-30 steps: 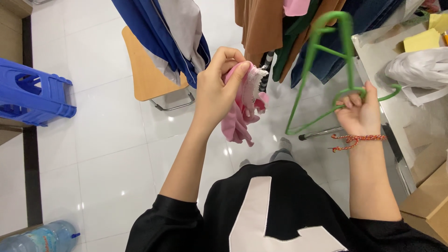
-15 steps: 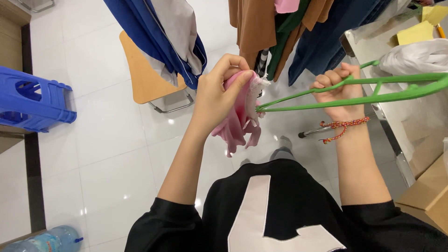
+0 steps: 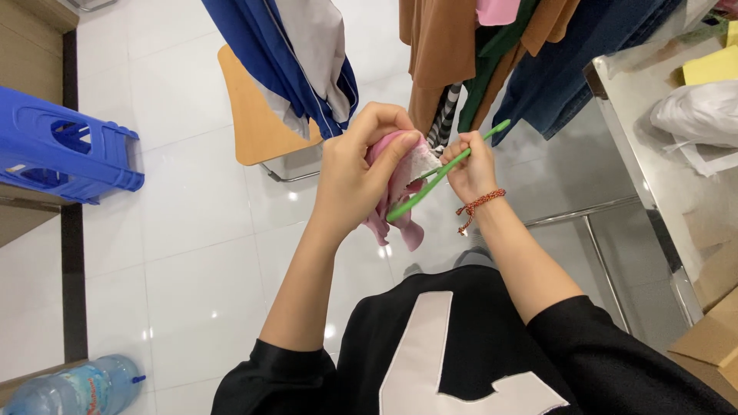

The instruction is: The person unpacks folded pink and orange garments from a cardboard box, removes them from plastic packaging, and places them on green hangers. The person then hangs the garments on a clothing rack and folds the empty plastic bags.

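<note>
Pink cloth (image 3: 392, 201) in L hand (image 3: 355, 178) grip.

Stool (image 3: 65, 150) at left; bottle (image 3: 69, 388) lower left; chair (image 3: 257, 115) upper centre; table (image 3: 653, 131) right, bag (image 3: 696, 115) on it.

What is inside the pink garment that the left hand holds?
One end of the green hanger, held by the right hand, goes into the pink garment. The left hand and the cloth hide how far it reaches.

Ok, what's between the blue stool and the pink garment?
In the head view, bare white floor and the wooden chair lie between blue stool and pink garment.
</note>
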